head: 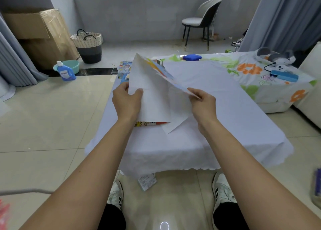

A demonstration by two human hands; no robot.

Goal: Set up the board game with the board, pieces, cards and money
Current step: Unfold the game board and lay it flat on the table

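While the folded board (152, 97) is only half-opened at frame centre above the table (225, 116) — left hand (126, 102) and right hand (202, 102) each pinching a flap — pieces, cards and money look not yet laid out.

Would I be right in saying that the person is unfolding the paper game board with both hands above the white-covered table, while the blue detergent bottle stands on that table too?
Not quite. The head view shows the blue detergent bottle standing on the floor beside a green basin, not on the table. The rest holds: the left hand and right hand both hold the paper game board above it.
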